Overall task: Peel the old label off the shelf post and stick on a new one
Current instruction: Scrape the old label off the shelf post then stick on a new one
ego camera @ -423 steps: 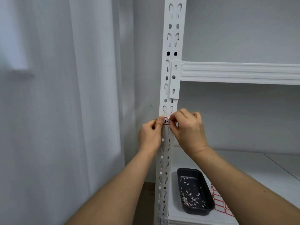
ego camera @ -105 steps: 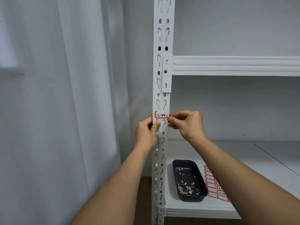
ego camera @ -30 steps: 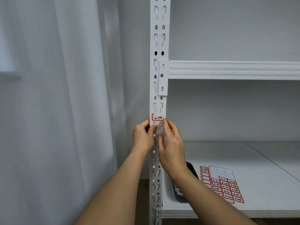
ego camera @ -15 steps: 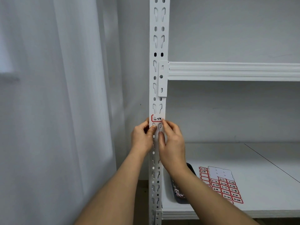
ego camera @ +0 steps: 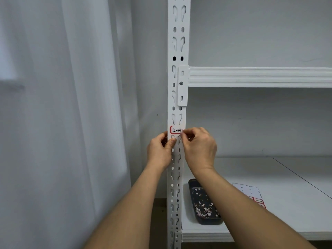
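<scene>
Right hand (ego camera: 199, 148) pinches the red-bordered label's (ego camera: 176, 130) right edge on the shelf post (ego camera: 177, 51); left hand (ego camera: 159, 150) grips the post. Best peel slowly, flat along the metal.

We take this for a storeroom: a white slotted shelf post (ego camera: 177, 51) carrying bare boltless shelves (ego camera: 260, 77), plain grey walls (ego camera: 251, 33), a pale curtain (ego camera: 62, 123).
</scene>
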